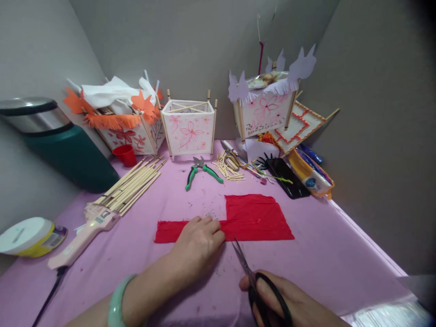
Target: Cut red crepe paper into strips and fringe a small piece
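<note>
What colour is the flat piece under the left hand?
The flat piece under the left hand is red, seen best in the head view.

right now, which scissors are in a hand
The black-handled scissors, held in the right hand with blade tips by the red sheet; the gold-handled scissors lie beside the short sticks.
</note>
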Tool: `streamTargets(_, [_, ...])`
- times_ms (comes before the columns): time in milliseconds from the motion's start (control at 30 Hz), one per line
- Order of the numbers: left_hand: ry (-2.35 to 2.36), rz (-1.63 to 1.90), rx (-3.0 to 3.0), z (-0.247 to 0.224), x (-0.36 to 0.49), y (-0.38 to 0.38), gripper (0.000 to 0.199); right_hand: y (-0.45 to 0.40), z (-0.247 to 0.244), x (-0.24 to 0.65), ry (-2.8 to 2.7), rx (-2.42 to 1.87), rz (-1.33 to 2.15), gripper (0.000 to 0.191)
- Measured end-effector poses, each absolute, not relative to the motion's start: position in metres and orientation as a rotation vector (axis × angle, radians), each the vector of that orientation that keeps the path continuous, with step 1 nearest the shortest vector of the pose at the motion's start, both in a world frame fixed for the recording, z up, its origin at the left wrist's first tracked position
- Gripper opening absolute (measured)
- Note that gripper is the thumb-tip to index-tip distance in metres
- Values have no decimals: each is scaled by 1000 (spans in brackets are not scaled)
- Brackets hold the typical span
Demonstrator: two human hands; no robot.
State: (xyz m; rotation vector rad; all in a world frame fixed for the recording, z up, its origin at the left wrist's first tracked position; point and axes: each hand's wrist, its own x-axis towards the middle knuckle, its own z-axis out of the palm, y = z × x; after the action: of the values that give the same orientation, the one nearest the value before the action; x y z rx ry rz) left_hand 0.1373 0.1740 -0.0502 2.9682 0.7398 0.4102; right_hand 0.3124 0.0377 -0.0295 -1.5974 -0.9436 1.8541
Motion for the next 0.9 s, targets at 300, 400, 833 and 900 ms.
streamTargets(300, [715, 520, 3050, -57, 139, 173, 13, 40, -30, 306, -881, -1667, 1804, 71])
streamTargets(400, [793, 611, 2989, -58, 140, 174, 16, 40, -26, 304, -888, -1685, 1778, 71])
streamTargets(833, [892, 577, 2880, -58, 143, 172, 7, 59, -40, 304, -904, -1623, 1842, 58])
streamTargets(900, [883, 574, 2916, -61, 143, 172, 11, 60, -42, 304, -904, -1577, 1854, 57])
